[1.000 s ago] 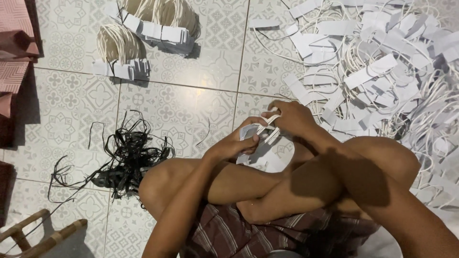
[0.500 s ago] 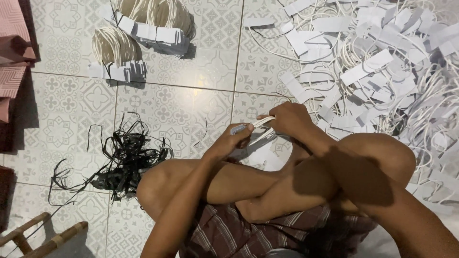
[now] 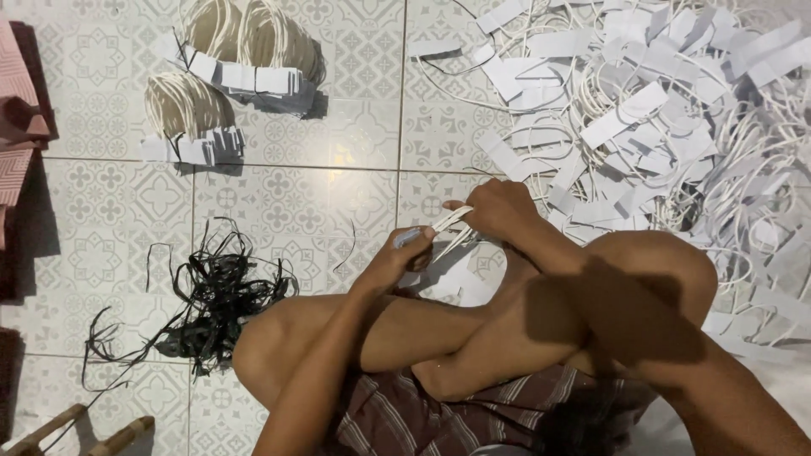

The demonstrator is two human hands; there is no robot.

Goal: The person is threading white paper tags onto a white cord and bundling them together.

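Left hand: your left hand (image 3: pixel 397 253) sits low and near your knee, fingers curled closed, thumb and forefinger pinching the near end of the white strips (image 3: pixel 448 230).
Right hand: your right hand (image 3: pixel 498 207) is just beyond and to the right of the left, fingers folded over the far end of the same strips, gripping them.
Strips: a thin bunch of white paper strips with cord, stretched between the two hands and slanting up from the left hand to the right. Both hands touch it; it hangs just above the floor tiles (image 3: pixel 296 186). How many pieces are in the bunch cannot be told.
Gap between hands: short, bridged entirely by the strips.
Loose pile: a big heap of white tags and cords (image 3: pixel 659 127) spreads to the right of and beyond your right hand, its edge just beside that hand.
Bundled stacks: two tied bundles of cream cord with white tags (image 3: pixel 228 76) lie well beyond your left hand, apart from both hands.
Black scraps: a tangle of black strings (image 3: pixel 211 304) lies to the left of your left hand, near your knee, not touched.
Legs: your crossed legs (image 3: pixel 507 321) are under and behind both forearms.
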